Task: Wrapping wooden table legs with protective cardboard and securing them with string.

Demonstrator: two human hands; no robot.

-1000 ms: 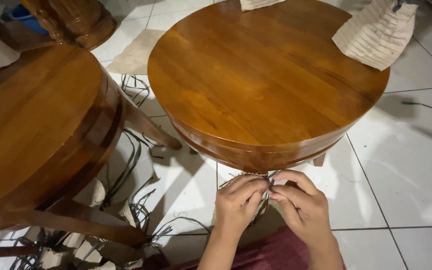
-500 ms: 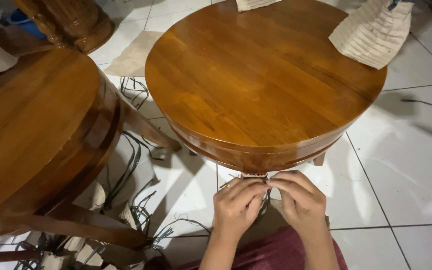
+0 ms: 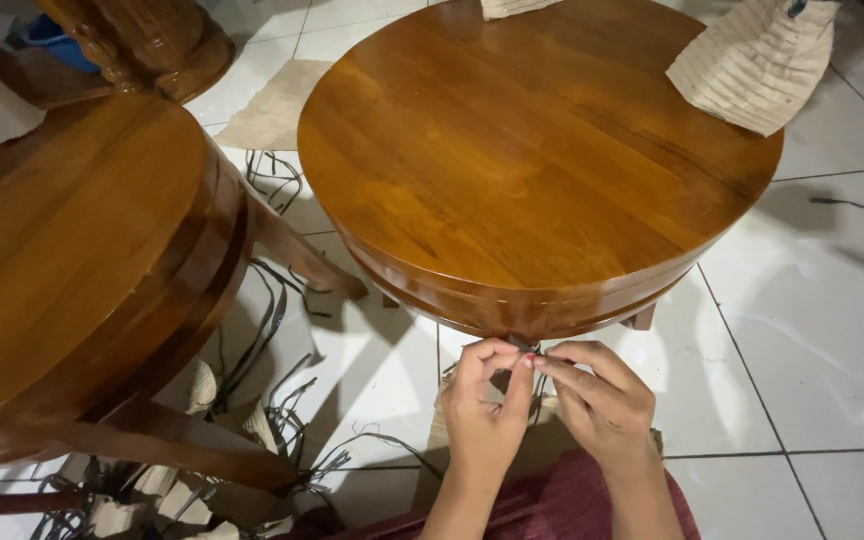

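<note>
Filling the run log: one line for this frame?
left hand: pinching thin dark strip | right hand: pinching same strip | place: below rim of round brown wooden table

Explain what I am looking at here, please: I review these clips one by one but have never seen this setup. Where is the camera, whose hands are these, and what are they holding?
There is no machine. The one picture comes from a camera worn on a person's head, looking down at their own two bare hands. The left hand and the right hand meet just below the edge of a round wooden table. Their fingertips pinch a small dark strip between them; it is too small to say what it is. On the far side of the tabletop lies a folded piece of ribbed beige paper. To the left stands a second wooden table. On the white tiled floor beneath lie loose dark strips and pale scraps. A dark red cloth covers the person's lap.
</note>
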